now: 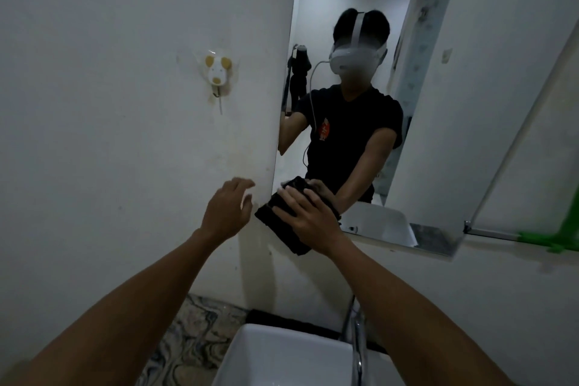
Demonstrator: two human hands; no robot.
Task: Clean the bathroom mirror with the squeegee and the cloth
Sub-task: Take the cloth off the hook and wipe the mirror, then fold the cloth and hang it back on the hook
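A tall wall mirror (432,103) hangs ahead and reflects a person in a black shirt with a white headset. My right hand (308,216) lies flat on a folded black cloth (275,222), pressing it against the mirror's lower left corner and the wall beside it. My left hand (230,208) hovers just left of the cloth, near the mirror's edge, with fingers apart and nothing in it. The squeegee is not clearly in view; a green object (554,236) rests on a metal rail at the far right.
A white basin (282,357) with a chrome tap (358,345) sits directly below my arms. A small dog-shaped wall hook (217,74) is stuck on the white wall to the left. A metal rail (492,233) runs along the mirror's right side.
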